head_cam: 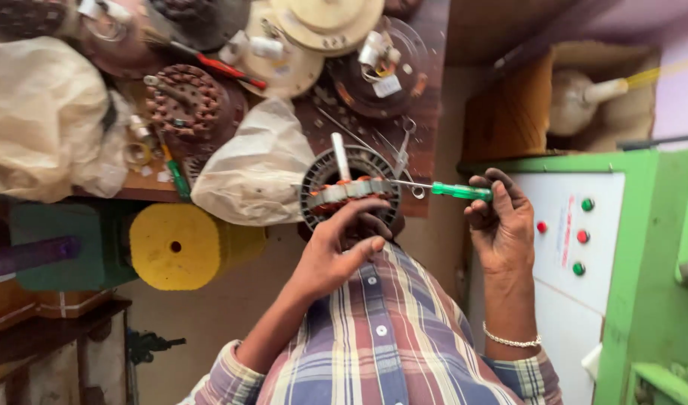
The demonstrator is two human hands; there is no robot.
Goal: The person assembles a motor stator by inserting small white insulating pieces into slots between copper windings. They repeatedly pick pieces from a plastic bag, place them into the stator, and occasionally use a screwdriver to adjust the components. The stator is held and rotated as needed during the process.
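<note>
Plaid shirt (389, 337) fills the bottom, closest to me, w/ both arms coming out of it. I see the left hand (336, 251) resting on the round motor part (349, 187), fingers spread and bent over its lower edge, holding it steady. That motor part is a dark ring w/ copper wire inside, and it sits at the front edge of the brown bench (426, 112), just above the shirt. Right of the motor part, the right hand (501, 221) is closed tight around the green handle of a screwdriver (449, 190). Its thin metal tip points left & touches the top of the motor part. A thin bracelet (511, 341) is on that wrist. Left of the motor part lies a crumpled pale bag (254, 169), touching it or nearly so. Below-left of the motor part I see a yellow block (182, 244). Far right of it stands a green & white box w/ buttons (580, 232). Above the motor part, more motor pieces (314, 37) crowd the bench.
</note>
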